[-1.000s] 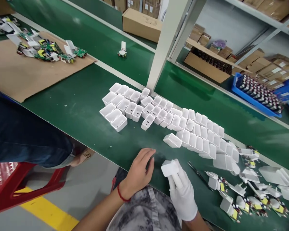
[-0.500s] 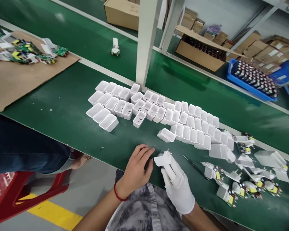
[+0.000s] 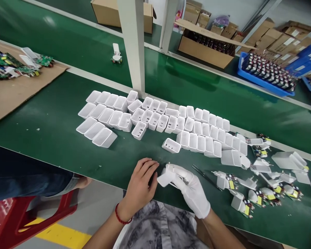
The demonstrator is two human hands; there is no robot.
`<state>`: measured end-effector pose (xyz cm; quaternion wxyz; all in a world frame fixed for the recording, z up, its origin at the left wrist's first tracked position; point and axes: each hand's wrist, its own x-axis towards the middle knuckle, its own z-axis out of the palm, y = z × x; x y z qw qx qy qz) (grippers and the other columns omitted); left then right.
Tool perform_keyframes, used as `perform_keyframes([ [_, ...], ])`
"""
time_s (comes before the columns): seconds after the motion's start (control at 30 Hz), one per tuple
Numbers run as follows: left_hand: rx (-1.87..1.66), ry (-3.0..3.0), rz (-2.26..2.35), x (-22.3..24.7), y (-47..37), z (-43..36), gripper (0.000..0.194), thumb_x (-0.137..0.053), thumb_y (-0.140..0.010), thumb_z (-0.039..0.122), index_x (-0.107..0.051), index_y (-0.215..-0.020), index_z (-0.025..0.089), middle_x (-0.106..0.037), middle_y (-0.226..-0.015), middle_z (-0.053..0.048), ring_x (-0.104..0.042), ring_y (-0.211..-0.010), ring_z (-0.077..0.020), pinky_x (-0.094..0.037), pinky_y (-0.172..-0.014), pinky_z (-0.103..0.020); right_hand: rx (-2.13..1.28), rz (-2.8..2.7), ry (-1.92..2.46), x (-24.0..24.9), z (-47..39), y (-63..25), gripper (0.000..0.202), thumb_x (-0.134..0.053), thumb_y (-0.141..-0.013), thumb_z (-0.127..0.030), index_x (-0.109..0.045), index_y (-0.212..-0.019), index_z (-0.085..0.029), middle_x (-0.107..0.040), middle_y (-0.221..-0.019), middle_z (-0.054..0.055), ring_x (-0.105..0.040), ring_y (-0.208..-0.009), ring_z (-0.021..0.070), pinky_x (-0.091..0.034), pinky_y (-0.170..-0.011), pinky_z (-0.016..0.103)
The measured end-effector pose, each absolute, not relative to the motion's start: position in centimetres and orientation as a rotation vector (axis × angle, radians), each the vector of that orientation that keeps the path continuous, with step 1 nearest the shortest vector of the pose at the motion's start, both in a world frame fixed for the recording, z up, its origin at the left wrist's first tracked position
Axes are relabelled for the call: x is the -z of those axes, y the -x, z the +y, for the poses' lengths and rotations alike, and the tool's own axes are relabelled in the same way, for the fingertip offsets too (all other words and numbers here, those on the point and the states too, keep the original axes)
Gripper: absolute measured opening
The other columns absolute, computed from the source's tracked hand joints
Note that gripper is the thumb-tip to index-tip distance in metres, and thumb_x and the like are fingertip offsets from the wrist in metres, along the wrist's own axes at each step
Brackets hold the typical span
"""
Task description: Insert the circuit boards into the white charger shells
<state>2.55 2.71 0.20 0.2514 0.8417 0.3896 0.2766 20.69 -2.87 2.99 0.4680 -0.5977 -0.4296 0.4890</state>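
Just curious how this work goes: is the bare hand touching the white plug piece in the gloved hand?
Cannot tell. In the head view the left hand lies right beside the white charger piece gripped by the right hand; no gap or contact shows plainly.

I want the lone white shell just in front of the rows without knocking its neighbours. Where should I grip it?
Pinch the lone shell across its two long walls, coming from above on the near side; its open mouth faces up and the rows crowd behind it.

white charger [image 3: 167,175] tipped flatter, prongs up
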Motion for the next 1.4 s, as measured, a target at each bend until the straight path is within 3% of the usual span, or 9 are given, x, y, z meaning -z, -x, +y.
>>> perform_keyframes([
  [0.2, -0.745, -2.291, 1.058, -0.2, -2.5, 2.8, 0.032, -0.052, -0.092, 0.008, -0.055, -0.122, 0.018, -0.063, -0.117, -0.010, -0.050, -0.116, -0.0272, -0.052, -0.097, -0.047, -1.203, -1.017, 1.459, -2.3, -3.2, -20.8, 0.033, -0.064, -0.091, -0.042, -0.070, -0.121, -0.030, -0.065, -0.131, 0.005, -0.061, -0.122, 0.0273, -0.051, -0.105, 0.044],
  [0.43, -0.773, -2.318, 1.067, -0.5, -2.6, 2.7, 0.028, -0.052, -0.093, 0.009, -0.058, -0.119, 0.018, -0.064, -0.115, -0.009, -0.051, -0.115, -0.0265, -0.054, -0.096, -0.045, -1.029, -1.328, 1.448, -3.3, -5.1, -24.8, 0.046, -0.028, -0.105, -0.034, -0.035, -0.150, -0.032, -0.049, -0.148, 0.006, -0.049, -0.135, 0.0232, -0.046, -0.109, 0.051],
  [0.53, -0.782, -2.330, 1.080, -0.6, -2.7, 2.7, 0.026, -0.051, -0.093, 0.010, -0.060, -0.117, 0.018, -0.065, -0.114, -0.010, -0.052, -0.114, -0.0275, -0.055, -0.094, -0.046, -0.958, -1.566, 1.465, -4.0, -5.6, -24.9, 0.053, -0.052, -0.096, -0.031, -0.039, -0.148, -0.028, -0.045, -0.151, 0.009, -0.043, -0.139, 0.0279, -0.041, -0.112, 0.052],
  [0.63, -0.733, -2.336, 1.092, -0.6, -2.5, 2.7, 0.027, -0.049, -0.094, 0.012, -0.062, -0.117, 0.020, -0.065, -0.116, -0.011, -0.053, -0.116, -0.0293, -0.055, -0.093, -0.048, -0.691, -2.024, 1.515, -4.4, -5.2, -23.9, 0.056, -0.058, -0.091, -0.021, -0.042, -0.144, -0.019, -0.057, -0.136, 0.016, -0.056, -0.122, 0.0309, -0.051, -0.098, 0.050],
  [0.73, -0.635, -2.329, 1.093, -0.3, -2.0, 2.8, 0.029, -0.049, -0.096, 0.017, -0.062, -0.121, 0.024, -0.064, -0.121, -0.010, -0.053, -0.119, -0.0307, -0.057, -0.092, -0.049, -0.550, -2.198, 1.570, -5.9, -3.9, -24.6, 0.040, -0.060, -0.092, -0.024, -0.053, -0.131, -0.018, -0.069, -0.106, 0.011, -0.063, -0.089, 0.0248, -0.054, -0.075, 0.040],
  [0.83, -0.577, -2.275, 1.113, 0.0, -2.2, 2.8, 0.032, -0.048, -0.097, 0.024, -0.060, -0.126, 0.030, -0.064, -0.125, -0.008, -0.054, -0.122, -0.0315, -0.058, -0.092, -0.049, -0.456, -2.035, 1.644, -9.2, -2.1, -29.1, 0.023, -0.058, -0.095, -0.034, -0.063, -0.114, -0.023, -0.069, -0.093, 0.005, -0.061, -0.079, 0.0203, -0.051, -0.071, 0.035],
  [0.97, -0.610, -2.123, 1.222, -0.6, -4.5, 2.7, 0.034, -0.045, -0.099, 0.032, -0.056, -0.132, 0.034, -0.061, -0.130, -0.007, -0.053, -0.124, -0.0314, -0.058, -0.091, -0.049, 0.015, -1.450, 2.112, -12.7, 2.3, -39.8, 0.032, -0.061, -0.090, -0.042, -0.067, -0.113, -0.020, -0.070, -0.088, 0.006, -0.063, -0.076, 0.0223, -0.051, -0.068, 0.033],
  [1.13, -0.665, -2.126, 1.310, -1.7, -7.8, 4.3, 0.044, -0.048, -0.097, 0.042, -0.049, -0.139, 0.031, -0.054, -0.125, -0.014, -0.058, -0.112, -0.0319, -0.059, -0.082, -0.047, 0.018, -1.186, 2.430, -10.5, 9.8, -51.4, 0.041, -0.055, -0.090, -0.029, -0.061, -0.128, -0.014, -0.073, -0.107, 0.010, -0.067, -0.097, 0.0266, -0.051, -0.083, 0.034],
  [1.4, -0.728, -2.182, 1.462, -1.0, -10.3, 6.4, 0.041, -0.043, -0.095, 0.054, -0.066, -0.104, 0.022, -0.044, -0.134, -0.015, -0.054, -0.112, -0.0370, -0.058, -0.080, -0.054, -0.164, -1.174, 2.790, -7.1, 11.7, -58.2, 0.039, -0.055, -0.095, -0.039, -0.060, -0.125, -0.014, -0.068, -0.112, 0.013, -0.067, -0.100, 0.0247, -0.052, -0.087, 0.041],
])
